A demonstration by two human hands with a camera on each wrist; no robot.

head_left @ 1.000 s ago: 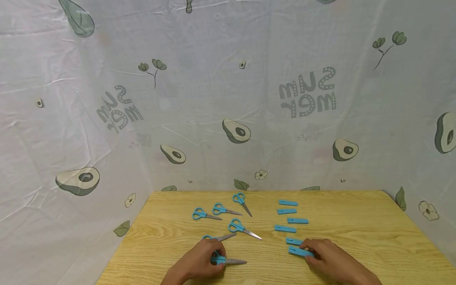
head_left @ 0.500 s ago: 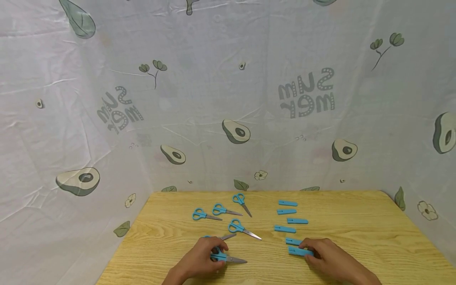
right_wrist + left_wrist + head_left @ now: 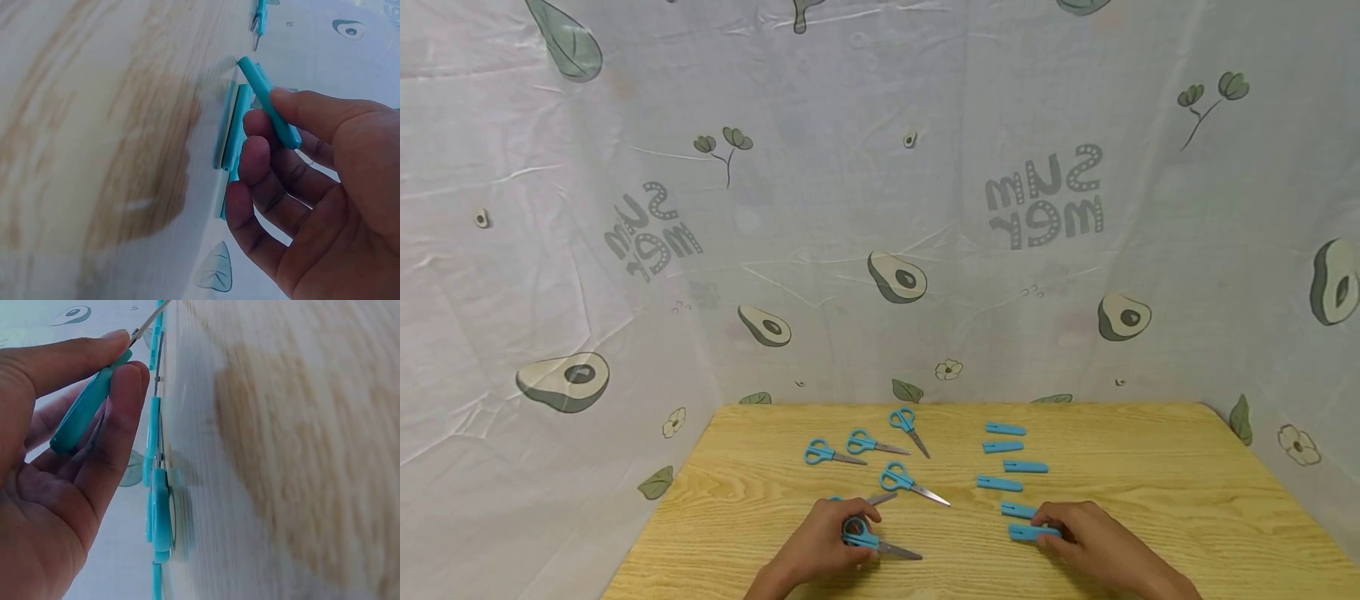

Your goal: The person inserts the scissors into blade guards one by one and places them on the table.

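Note:
In the head view my left hand [image 3: 820, 543] pinches a pair of blue-handled scissors [image 3: 901, 551] near the pivot, blades pointing right. The left wrist view shows thumb and fingertips on the blue handle [image 3: 81, 415], raised above the table. My right hand [image 3: 1090, 540] pinches a slim blue blade cover [image 3: 1022, 532] by its right end, slotted end toward the scissors. Seen from the right wrist, this cover [image 3: 259, 87] is tilted between thumb and forefinger, off the table. Behind the left hand lies another pair of scissors [image 3: 882, 499], its handle mostly hidden by the fingers.
Several more blue scissors lie on the wooden table [image 3: 737, 500] at left centre, including one pair [image 3: 898, 477] nearest the middle. Further blade covers [image 3: 1000, 483] form a loose column on the right, one [image 3: 1017, 509] just behind the right hand. A printed curtain [image 3: 820, 208] hangs behind.
The held scissors have turned slightly in my left hand: the handle loops show more and the blade tip dips lower. The right hand's cover has levelled a little; otherwise that hand barely moved.

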